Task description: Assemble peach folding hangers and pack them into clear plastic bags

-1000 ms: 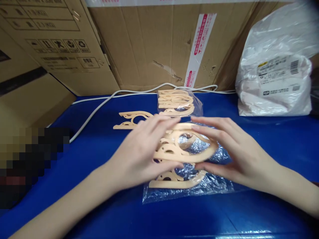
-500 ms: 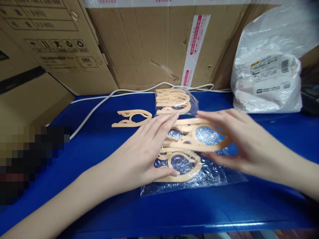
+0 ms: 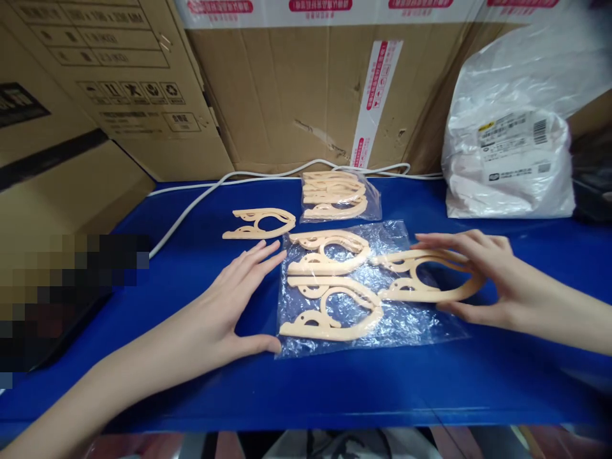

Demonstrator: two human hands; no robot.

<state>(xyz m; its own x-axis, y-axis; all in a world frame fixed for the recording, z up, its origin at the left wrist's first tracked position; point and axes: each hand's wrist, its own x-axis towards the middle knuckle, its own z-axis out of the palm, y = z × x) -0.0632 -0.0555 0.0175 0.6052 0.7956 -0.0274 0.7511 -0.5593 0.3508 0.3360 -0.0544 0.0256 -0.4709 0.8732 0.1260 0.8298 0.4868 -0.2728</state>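
Observation:
My right hand [image 3: 497,280] grips the curved end of a beige folding hanger [image 3: 430,295], its fingers on one side and thumb on the other. The hanger's split end reaches over the right part of a clear plastic bag [image 3: 406,331]. Two similar folded hangers, an upper one [image 3: 325,269] and a lower one [image 3: 354,333], lie at the bag; whether inside or on top I cannot tell. Spread fingers show my left hand [image 3: 234,303] open at the bag's left edge, holding nothing. Beyond its fingertips lies a single loose hanger [image 3: 258,234].
Several hangers in a clear bag [image 3: 335,199] lie at the back of the blue table [image 3: 215,389]. A white cable [image 3: 191,207] runs along the cardboard boxes [image 3: 296,89] behind. A white plastic parcel [image 3: 509,172] stands at the back right.
My right hand has drawn the hanger to the right, away from the other hangers. My left hand has moved off them to the left, uncovering both hangers at the bag.

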